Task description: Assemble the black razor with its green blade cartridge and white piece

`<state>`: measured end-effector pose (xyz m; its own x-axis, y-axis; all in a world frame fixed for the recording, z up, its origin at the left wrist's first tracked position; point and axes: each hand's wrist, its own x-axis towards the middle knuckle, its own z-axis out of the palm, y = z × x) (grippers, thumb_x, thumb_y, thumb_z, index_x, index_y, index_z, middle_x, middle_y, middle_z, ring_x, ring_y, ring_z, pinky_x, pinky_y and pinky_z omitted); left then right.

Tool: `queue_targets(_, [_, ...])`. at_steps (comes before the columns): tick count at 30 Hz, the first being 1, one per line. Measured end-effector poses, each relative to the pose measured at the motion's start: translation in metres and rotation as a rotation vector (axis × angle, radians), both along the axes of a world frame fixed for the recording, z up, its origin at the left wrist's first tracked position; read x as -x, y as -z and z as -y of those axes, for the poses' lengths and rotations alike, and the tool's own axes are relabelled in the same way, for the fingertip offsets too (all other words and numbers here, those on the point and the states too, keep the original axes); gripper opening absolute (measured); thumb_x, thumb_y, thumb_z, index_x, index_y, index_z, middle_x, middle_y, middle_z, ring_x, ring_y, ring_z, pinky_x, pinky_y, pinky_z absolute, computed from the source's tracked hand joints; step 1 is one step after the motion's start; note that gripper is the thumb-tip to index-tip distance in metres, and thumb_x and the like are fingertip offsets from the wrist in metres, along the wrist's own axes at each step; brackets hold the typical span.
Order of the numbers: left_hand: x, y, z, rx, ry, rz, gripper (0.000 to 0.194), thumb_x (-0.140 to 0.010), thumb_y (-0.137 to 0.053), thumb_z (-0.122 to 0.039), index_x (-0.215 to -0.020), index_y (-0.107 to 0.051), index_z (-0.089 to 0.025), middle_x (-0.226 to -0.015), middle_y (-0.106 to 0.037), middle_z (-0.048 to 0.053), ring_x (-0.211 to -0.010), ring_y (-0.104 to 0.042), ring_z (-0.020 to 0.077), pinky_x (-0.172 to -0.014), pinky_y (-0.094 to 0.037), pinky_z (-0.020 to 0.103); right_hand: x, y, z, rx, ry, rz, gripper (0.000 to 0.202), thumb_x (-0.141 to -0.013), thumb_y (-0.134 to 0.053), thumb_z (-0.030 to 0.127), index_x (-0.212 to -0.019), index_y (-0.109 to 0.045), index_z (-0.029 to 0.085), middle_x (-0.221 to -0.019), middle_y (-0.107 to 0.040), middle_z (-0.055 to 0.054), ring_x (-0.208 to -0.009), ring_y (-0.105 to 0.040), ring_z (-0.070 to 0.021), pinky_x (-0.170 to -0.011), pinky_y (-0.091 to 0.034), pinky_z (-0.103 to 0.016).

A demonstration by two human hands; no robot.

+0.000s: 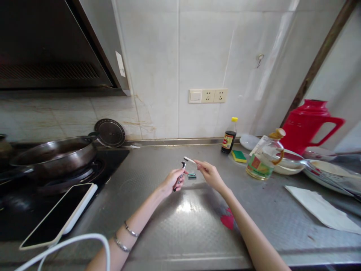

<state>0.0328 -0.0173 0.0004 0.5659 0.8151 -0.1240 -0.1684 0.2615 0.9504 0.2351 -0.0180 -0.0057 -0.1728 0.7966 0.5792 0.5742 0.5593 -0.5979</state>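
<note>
My left hand (175,180) is closed around a slim black-and-silver tool (178,177), held upright at a slant with its black head up; its exact kind is too small to tell. In my right hand (209,173), the fingers pinch a white toothbrush (190,160), its dark-bristled head pointing left. That head is just above and beside the top of the tool, and I cannot tell whether they touch. Small dark-green and silver pieces (192,175) lie on the steel counter (158,233) between my hands; their kind is unclear.
At left are a pan (60,152) on the black stove, a phone (58,216) and a white cable (93,236). To the right stand a soy sauce bottle (228,139), sponge (238,156), glass jug (263,158), red thermos (306,126), bowls and a white tissue (321,209).
</note>
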Motion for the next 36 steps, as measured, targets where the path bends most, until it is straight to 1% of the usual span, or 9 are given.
queue_targets(4, [-0.001, 0.001, -0.001, -0.108, -0.054, 0.013, 0.031, -0.08, -0.047, -0.048, -0.086, -0.051, -0.017, -0.054, -0.034, -0.008, -0.035, -0.028, 0.0034, -0.034, -0.025, 0.016, 0.0, -0.002, 0.001, -0.004, 0.003, -0.003, 0.037, -0.088, -0.04, 0.033, -0.116, -0.06, 0.017, -0.076, -0.061, -0.005, -0.069, -0.054, -0.0154, -0.065, -0.042, -0.025])
queue_targets(8, [-0.001, 0.0, -0.003, -0.264, -0.155, -0.004, 0.024, -0.079, -0.052, -0.04, -0.082, -0.053, -0.017, -0.059, -0.041, -0.005, -0.048, -0.04, 0.0062, -0.049, -0.035, 0.018, 0.002, -0.007, 0.006, 0.002, 0.009, -0.026, 0.037, -0.087, -0.043, 0.036, -0.112, -0.062, 0.018, -0.074, -0.061, -0.005, -0.066, -0.053, -0.015, -0.061, -0.041, -0.025])
queue_targets(12, [-0.001, -0.002, -0.003, -0.398, -0.234, -0.077, 0.019, -0.078, -0.054, -0.034, -0.083, -0.057, -0.016, -0.06, -0.046, -0.003, -0.058, -0.044, 0.0089, -0.059, -0.034, 0.019, 0.004, -0.015, 0.012, 0.009, -0.018, -0.05, 0.037, -0.086, -0.045, 0.039, -0.109, -0.065, 0.018, -0.075, -0.064, -0.005, -0.065, -0.054, -0.0148, -0.059, -0.042, -0.024])
queue_targets(15, [-0.001, -0.004, -0.003, -0.458, -0.273, -0.116, 0.016, -0.077, -0.055, -0.03, -0.082, -0.061, -0.016, -0.061, -0.048, -0.002, -0.062, -0.043, 0.0105, -0.062, -0.034, 0.02, 0.003, -0.022, 0.017, 0.038, -0.049, -0.074, 0.037, -0.085, -0.046, 0.04, -0.106, -0.066, 0.018, -0.081, -0.067, -0.007, -0.071, -0.058, -0.0165, -0.065, -0.044, -0.026])
queue_targets(21, [0.0, -0.005, -0.003, -0.504, -0.274, -0.133, 0.015, -0.077, -0.055, -0.026, -0.084, -0.064, -0.016, -0.061, -0.048, -0.002, -0.062, -0.042, 0.0112, -0.063, -0.033, 0.021, -0.002, -0.032, 0.023, 0.116, -0.123, -0.11, 0.032, -0.084, -0.05, 0.039, -0.1, -0.069, 0.02, -0.097, -0.069, -0.008, -0.088, -0.061, -0.021, -0.077, -0.046, -0.031])
queue_targets(25, [0.0, -0.003, -0.005, -0.521, -0.263, -0.141, 0.014, -0.076, -0.056, -0.024, -0.084, -0.064, -0.016, -0.063, -0.051, -0.001, -0.065, -0.043, 0.0118, -0.065, -0.033, 0.021, -0.002, -0.03, 0.022, 0.076, -0.052, -0.083, 0.034, -0.084, -0.048, 0.039, -0.102, -0.068, 0.019, -0.092, -0.07, -0.008, -0.081, -0.062, -0.0204, -0.073, -0.047, -0.03])
queue_targets(29, [0.001, -0.003, -0.005, -0.495, -0.272, -0.138, 0.015, -0.075, -0.058, -0.025, -0.084, -0.065, -0.016, -0.062, -0.051, -0.002, -0.065, -0.044, 0.012, -0.065, -0.033, 0.021, -0.001, -0.028, 0.021, 0.101, -0.092, -0.047, 0.032, -0.084, -0.048, 0.039, -0.1, -0.069, 0.02, -0.092, -0.07, -0.007, -0.083, -0.062, -0.0206, -0.074, -0.047, -0.03])
queue_targets(34, [0.001, -0.002, -0.006, -0.503, -0.259, -0.138, 0.015, -0.075, -0.058, -0.025, -0.085, -0.064, -0.016, -0.065, -0.053, -0.001, -0.067, -0.045, 0.0122, -0.065, -0.034, 0.021, 0.0, -0.029, 0.02, 0.091, -0.056, -0.067, 0.032, -0.084, -0.047, 0.037, -0.102, -0.069, 0.02, -0.088, -0.071, -0.006, -0.078, -0.062, -0.0197, -0.07, -0.046, -0.029])
queue_targets(36, [0.0, -0.001, -0.007, -0.506, -0.245, -0.139, 0.015, -0.075, -0.058, -0.026, -0.085, -0.064, -0.016, -0.066, -0.054, -0.001, -0.067, -0.045, 0.0123, -0.065, -0.034, 0.021, 0.001, -0.03, 0.021, 0.093, -0.083, -0.058, 0.031, -0.085, -0.048, 0.036, -0.102, -0.069, 0.021, -0.091, -0.071, -0.006, -0.081, -0.062, -0.0199, -0.074, -0.046, -0.03])
